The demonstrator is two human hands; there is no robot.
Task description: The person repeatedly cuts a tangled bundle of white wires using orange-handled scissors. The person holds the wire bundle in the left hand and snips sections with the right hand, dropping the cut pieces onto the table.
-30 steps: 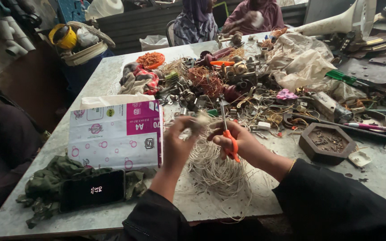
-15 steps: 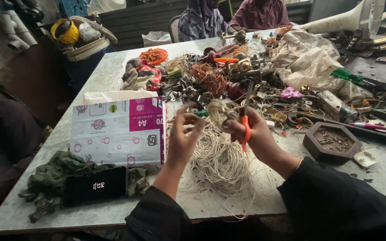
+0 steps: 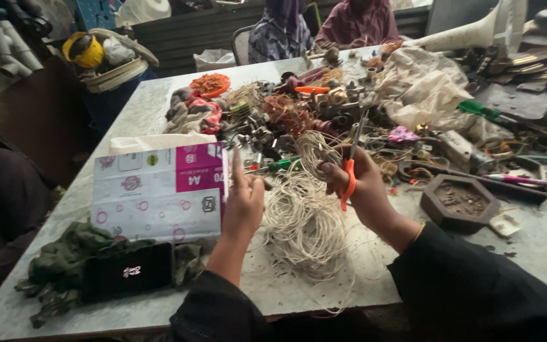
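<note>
Mid-frame, right hand point(image 3: 365, 183) pinched orange-handled scissors point(image 3: 350, 166) plus a wire loop point(image 3: 314, 152); left hand point(image 3: 243, 202) spread open beside the coil point(image 3: 302, 225), which looked light, springy, tangle-prone, best gathered by the bundle.

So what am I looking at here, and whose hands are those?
The picture comes from a camera worn on a person's head, looking down, so those are that person's own hands. The right hand holds orange-handled scissors with a loop of pale wire. The left hand is open, holding nothing, beside a big tangle of the same wire. On the table lie a pink and white paper pack, a dark phone on green cloth, and piles of metal scraps. Two other people sit at the far end.
</note>
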